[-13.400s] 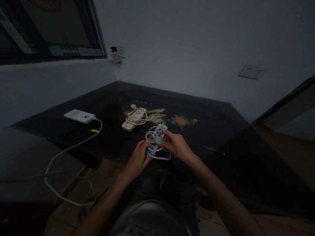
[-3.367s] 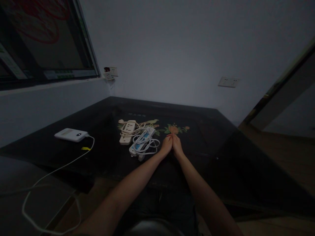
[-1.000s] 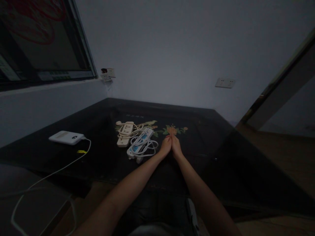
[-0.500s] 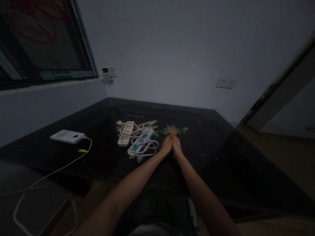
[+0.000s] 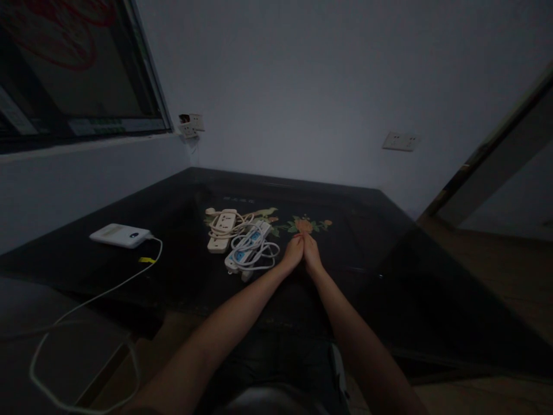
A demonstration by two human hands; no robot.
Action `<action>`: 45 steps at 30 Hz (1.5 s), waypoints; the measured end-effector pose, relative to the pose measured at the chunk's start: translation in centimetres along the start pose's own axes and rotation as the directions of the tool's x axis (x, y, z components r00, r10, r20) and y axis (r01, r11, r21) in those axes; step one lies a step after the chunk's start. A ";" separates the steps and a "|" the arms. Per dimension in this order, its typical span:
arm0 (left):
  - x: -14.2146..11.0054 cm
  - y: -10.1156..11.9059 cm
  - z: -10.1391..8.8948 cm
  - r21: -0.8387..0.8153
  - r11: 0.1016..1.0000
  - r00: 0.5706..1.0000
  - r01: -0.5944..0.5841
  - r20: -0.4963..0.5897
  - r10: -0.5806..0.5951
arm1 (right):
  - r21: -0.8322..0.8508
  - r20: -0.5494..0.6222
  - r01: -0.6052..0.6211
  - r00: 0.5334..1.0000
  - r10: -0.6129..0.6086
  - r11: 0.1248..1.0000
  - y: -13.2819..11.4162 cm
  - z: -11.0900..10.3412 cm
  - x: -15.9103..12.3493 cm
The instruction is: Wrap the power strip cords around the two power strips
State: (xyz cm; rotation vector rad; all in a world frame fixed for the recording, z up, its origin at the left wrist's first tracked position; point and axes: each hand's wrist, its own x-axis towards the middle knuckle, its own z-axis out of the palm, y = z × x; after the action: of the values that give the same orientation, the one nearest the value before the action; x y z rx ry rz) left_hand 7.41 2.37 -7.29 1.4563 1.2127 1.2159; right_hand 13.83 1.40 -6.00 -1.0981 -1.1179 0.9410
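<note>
The white strip (image 5: 247,248) lies flat on the worktop (image 5: 345,248), sockets up, its face set with blue panels. It slants, near end to the left, far end to the right. Its white cord (image 5: 260,245) is looped loosely over it and spills past its right side; the pale block by the near end is probably its plug (image 5: 246,276). The cream strip (image 5: 222,232) lies just beside it on the left, sockets up, its cream cord (image 5: 233,231) wound around it.

White power strip (image 5: 254,237) partly hidden under cord (image 5: 254,252); table lettering (image 5: 239,200) illegibly small.
</note>
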 end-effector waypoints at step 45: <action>0.1 0.0 0.0 -0.020 1.000 1.000 0.002 0.007 -0.001 | -0.021 0.001 -0.031 1.000 0.031 0.999 0.0 -0.1 0.0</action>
State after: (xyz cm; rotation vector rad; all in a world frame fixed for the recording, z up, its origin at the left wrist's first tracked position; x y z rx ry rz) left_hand 7.43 2.51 -7.28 1.4431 1.1935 1.2183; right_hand 13.94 1.38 -6.04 -1.1345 -1.1172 0.9560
